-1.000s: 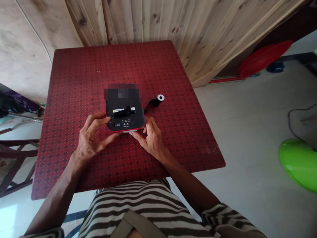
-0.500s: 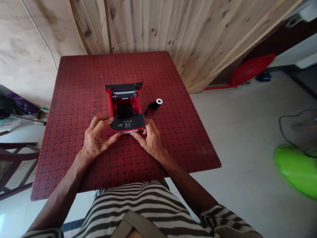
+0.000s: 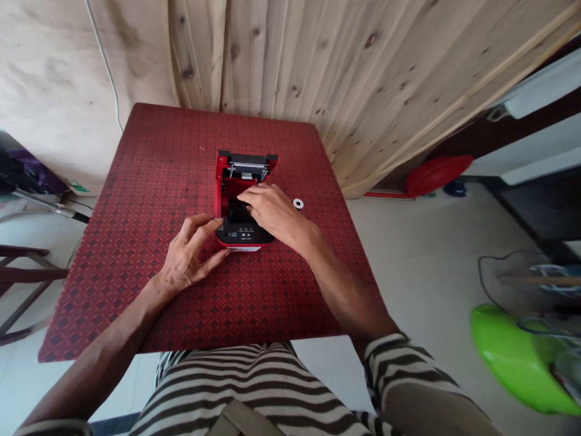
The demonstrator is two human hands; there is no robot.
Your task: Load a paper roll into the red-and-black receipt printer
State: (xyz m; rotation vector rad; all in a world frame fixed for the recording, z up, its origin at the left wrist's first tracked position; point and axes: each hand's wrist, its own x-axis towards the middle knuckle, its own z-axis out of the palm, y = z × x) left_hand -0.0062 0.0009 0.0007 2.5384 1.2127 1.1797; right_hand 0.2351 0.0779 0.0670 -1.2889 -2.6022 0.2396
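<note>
A small red and black printer (image 3: 245,234) stands on the table with its lid (image 3: 249,161) raised at the back. My left hand (image 3: 188,254) grips its front left corner, fingertips on the black top panel and thumb low at the front. Bent over the right wall, my right hand (image 3: 279,215) has its fingers closed at the open compartment (image 3: 230,195). Whatever they hold there, if anything, is hidden. Inside the compartment is something black. Just right of the printer lies a black roll with a white ringed end (image 3: 298,204), partly behind my right hand.
The table (image 3: 149,181) has a red patterned cover and meets a wooden plank wall (image 3: 281,60) at the back. A dark wooden chair (image 3: 31,272) stands at the left. On the floor to the right is a bright green plastic object (image 3: 508,357).
My right hand has left the printer's front right corner and moved up over its open compartment. My left hand keeps its place on the printer. The view has shifted slightly.
</note>
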